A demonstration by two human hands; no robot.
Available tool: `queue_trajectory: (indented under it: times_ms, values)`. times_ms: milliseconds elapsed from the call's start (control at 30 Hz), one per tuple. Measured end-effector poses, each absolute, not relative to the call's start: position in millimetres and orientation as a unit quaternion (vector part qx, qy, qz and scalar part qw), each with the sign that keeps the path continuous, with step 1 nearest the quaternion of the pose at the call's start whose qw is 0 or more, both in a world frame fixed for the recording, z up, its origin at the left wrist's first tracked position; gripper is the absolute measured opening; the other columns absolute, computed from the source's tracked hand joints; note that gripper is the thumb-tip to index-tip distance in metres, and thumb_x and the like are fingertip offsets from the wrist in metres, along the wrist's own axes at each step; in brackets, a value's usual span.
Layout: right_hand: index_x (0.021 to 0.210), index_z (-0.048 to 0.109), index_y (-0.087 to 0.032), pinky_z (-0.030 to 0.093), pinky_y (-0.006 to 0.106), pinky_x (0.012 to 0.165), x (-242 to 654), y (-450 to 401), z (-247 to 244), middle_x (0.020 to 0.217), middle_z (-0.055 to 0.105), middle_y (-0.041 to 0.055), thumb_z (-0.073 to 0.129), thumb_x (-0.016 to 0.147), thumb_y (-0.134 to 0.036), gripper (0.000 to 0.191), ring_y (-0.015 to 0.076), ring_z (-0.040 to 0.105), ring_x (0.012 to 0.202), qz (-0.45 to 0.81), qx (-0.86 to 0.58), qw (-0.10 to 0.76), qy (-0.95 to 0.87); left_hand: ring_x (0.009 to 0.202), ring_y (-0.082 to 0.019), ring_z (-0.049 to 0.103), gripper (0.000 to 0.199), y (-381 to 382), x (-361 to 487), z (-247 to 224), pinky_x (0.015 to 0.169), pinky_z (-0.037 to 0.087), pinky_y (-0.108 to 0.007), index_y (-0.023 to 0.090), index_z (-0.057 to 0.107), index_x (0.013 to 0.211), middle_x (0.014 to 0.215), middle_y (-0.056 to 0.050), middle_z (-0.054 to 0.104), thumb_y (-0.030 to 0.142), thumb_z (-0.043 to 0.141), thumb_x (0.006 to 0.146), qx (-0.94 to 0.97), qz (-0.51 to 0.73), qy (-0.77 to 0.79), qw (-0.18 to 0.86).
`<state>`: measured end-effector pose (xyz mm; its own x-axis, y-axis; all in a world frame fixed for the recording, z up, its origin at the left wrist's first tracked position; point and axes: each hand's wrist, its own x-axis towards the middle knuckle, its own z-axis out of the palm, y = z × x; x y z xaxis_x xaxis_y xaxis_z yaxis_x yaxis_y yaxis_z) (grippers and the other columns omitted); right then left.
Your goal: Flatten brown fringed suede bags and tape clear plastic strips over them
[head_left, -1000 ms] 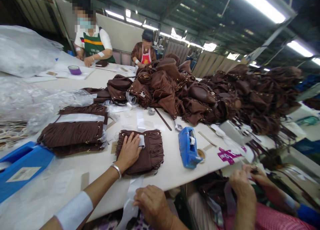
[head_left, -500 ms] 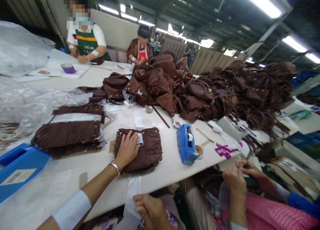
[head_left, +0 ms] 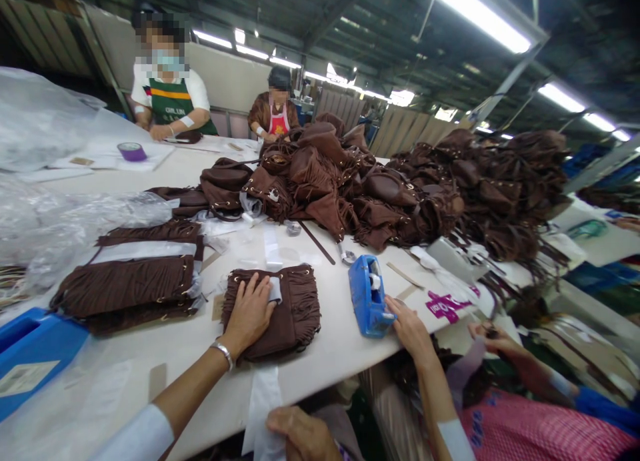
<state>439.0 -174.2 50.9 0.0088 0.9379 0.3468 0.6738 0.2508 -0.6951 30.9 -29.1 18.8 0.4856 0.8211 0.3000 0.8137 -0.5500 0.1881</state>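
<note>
My left hand [head_left: 250, 314] lies flat on a dark brown fringed bag [head_left: 295, 327], fingers stretched out and pressing on its front. A small pale strip [head_left: 275, 290] lies on the bag by my fingertips. Below, at the table's front edge, my right hand [head_left: 305, 434] is closed on a strip of translucent white plastic [head_left: 263, 394], which runs up toward the bag's lower edge. How far the plastic goes under the bag is hidden. To the right of the bag stands a blue tape dispenser [head_left: 361, 301].
A co-worker's hand [head_left: 410, 324] touches the dispenser; their other hand [head_left: 493, 341] is farther right. Stacked fringed bags [head_left: 125, 287] and a blue bin [head_left: 45, 361] are on the left. A large heap of brown bags [head_left: 320, 174] fills the back. Two people [head_left: 173, 107] work across the table.
The co-worker's hand on the right has moved to the tape dispenser. My left hand stays on the bag and my right hand keeps the plastic. The whole view has shifted slightly.
</note>
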Motion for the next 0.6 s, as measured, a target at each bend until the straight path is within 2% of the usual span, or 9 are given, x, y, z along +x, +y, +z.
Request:
queue_trajectory:
  times_ms: [100,233,433,600]
  values:
    - [0.131,0.052,-0.044,0.053,0.055,0.091,449.0,-173.9,38.2,0.131,0.061,-0.0078,0.046,0.095,-0.04,0.037,0.0238,0.053,0.126,0.167,-0.588,0.359,-0.705,0.145,-0.033,0.03,0.043,-28.7,30.3,16.9,0.119,0.026,-0.06,0.014,0.054,0.133,0.15,-0.009,0.048,0.032,0.044,0.094,0.863,0.179,0.473,0.004]
    - [0.122,0.06,-0.042,0.053,0.05,0.09,454.7,-167.4,38.9,0.123,0.065,-0.006,0.046,0.092,-0.037,0.034,0.0261,0.056,0.124,0.134,-0.602,0.356,-0.702,0.145,-0.034,0.031,0.043,-27.9,30.3,14.7,0.118,0.027,-0.06,0.014,0.054,0.132,0.149,-0.009,0.048,0.031,0.044,0.094,0.864,0.18,0.471,-0.003]
    - [0.117,0.064,-0.042,0.051,0.054,0.09,461.7,-155.2,56.7,0.123,0.065,-0.0038,0.047,0.093,-0.042,0.03,0.0278,0.063,0.111,0.09,-0.619,0.338,-0.703,0.145,-0.033,0.031,0.043,-28.7,29.4,14.2,0.118,0.028,-0.059,0.014,0.054,0.133,0.149,-0.008,0.048,0.031,0.044,0.094,0.864,0.185,0.468,-0.009]
    - [0.115,0.064,-0.048,0.053,0.047,0.075,469.0,-187.6,79.2,0.106,0.071,-0.0057,0.041,0.093,-0.043,0.032,0.0259,0.061,0.113,0.077,-0.604,0.345,-0.714,0.146,-0.033,0.03,0.044,-29.1,28.6,12.0,0.118,0.028,-0.059,0.015,0.054,0.134,0.149,-0.008,0.049,0.031,0.044,0.094,0.863,0.19,0.468,-0.013]
